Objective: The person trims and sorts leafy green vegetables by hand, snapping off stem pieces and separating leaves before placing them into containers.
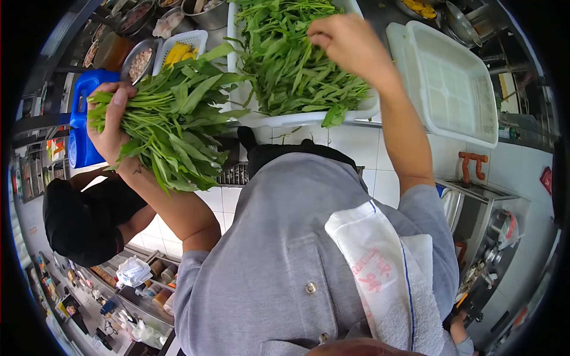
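My left hand (pixel 113 121) is wrapped around the stems of a thick bunch of water spinach (pixel 178 118), whose leaves fan out to the right. A large white tray (pixel 297 118) in front of me is heaped with more water spinach (pixel 297 71). Over the right part of that heap is my right hand (pixel 344 44), slightly blurred, its fingers pinched together on some of the greens. Exactly how many stems the fingers hold is hidden.
An empty white plastic basket (pixel 457 83) stands to the right of the tray. At left are a blue jerrycan (pixel 89 118), a bowl of chopped pieces (pixel 141 64) and a small white basket with yellow food (pixel 181 50). A person in black (pixel 89 213) is bent low at left.
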